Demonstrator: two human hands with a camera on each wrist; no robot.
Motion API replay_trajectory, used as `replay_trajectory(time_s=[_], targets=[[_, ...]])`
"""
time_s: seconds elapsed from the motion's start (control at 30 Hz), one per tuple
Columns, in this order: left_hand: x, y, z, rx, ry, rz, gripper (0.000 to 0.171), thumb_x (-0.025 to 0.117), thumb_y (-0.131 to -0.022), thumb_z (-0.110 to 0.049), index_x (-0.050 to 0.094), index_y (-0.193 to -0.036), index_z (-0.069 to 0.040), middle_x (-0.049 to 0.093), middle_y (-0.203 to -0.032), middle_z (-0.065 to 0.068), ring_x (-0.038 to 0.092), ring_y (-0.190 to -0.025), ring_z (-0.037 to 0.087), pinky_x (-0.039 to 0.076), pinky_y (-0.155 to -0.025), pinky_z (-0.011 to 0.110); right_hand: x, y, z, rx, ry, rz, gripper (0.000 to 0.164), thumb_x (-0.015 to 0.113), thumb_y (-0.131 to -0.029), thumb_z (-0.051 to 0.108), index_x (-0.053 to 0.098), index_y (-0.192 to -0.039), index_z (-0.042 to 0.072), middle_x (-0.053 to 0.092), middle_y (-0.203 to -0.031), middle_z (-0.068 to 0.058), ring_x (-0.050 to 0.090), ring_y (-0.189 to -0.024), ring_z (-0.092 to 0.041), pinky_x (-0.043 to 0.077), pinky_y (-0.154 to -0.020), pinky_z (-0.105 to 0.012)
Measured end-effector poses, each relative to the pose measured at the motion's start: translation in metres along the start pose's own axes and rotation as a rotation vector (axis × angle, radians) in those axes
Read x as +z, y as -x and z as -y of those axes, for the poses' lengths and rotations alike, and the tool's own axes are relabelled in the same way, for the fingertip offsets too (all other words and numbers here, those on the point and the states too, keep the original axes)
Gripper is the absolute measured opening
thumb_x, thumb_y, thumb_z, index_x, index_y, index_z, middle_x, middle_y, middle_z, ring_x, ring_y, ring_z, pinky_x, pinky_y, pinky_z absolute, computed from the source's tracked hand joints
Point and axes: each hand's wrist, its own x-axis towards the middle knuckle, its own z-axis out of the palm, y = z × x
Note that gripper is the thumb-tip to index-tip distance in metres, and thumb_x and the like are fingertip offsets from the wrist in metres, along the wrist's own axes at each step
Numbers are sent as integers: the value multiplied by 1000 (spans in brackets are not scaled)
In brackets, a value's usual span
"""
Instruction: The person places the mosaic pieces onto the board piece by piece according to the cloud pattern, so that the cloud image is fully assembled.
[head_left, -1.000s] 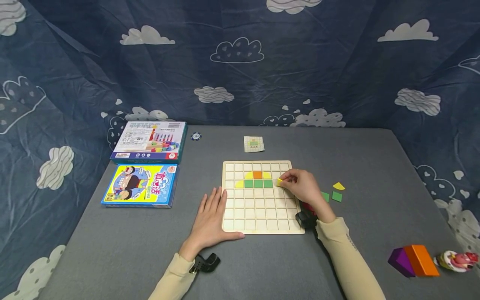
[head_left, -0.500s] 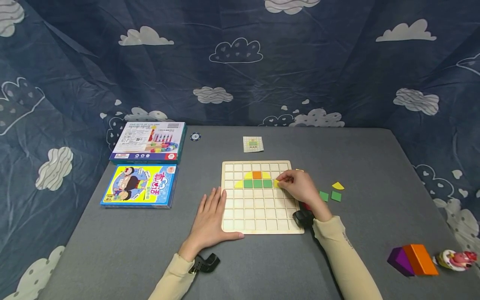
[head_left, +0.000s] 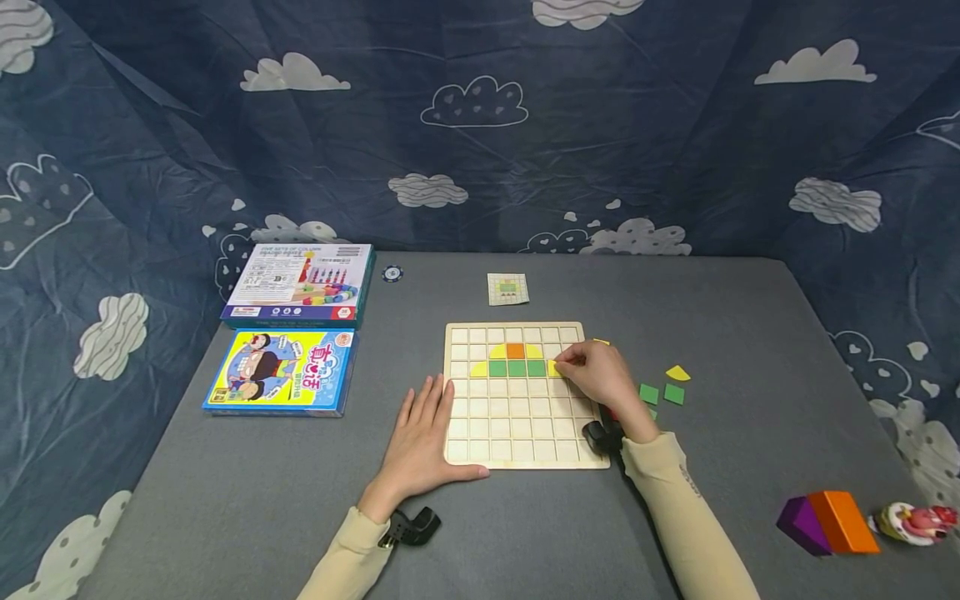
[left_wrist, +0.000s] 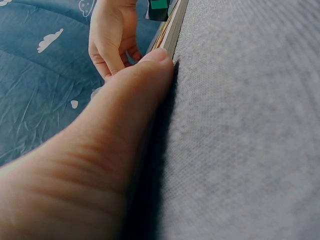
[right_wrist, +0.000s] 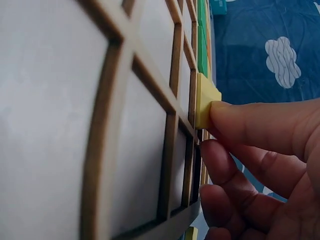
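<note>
My right hand pinches a yellow tile at the right end of a row of green square tiles on a wooden grid board. The right wrist view shows the yellow tile between thumb and finger, right at the edge of a cell beside the green tiles. An orange square tile, flanked by yellow curved tiles, lies in the row above, and another yellow tile is at the green row's left end. My left hand rests with straight fingers along the board's left edge, thumb at its near corner.
Right of the board lie loose green tiles and a yellow tile. A small patterned card and a poker chip lie beyond the board. Two boxes stand left; orange and purple blocks and a figurine sit front right.
My right hand has shifted slightly left, bringing the yellow tile up against the end of the green row. The left hand has stayed where it was.
</note>
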Motion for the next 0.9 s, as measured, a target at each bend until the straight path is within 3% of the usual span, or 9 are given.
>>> replay_trajectory(time_s=[0.57,0.9], targets=[[0,0,0,-29,-13,40,126,59,-65,-81,13,-151,-1,8,-156,17,0,-143,27,-2,-113,44,3,3,-1,34,69,-20,9,73,-82,18,72,-80,9,62,-69,1,52,-61,-16,38,-57,-32],[-1,-1,0,-29,-13,46,126,58,-65,-82,11,-151,-2,6,-157,16,-1,-143,26,-3,-113,44,-5,10,-4,-14,55,30,12,73,-82,15,75,-91,7,63,-74,0,53,-65,-16,40,-61,-33]])
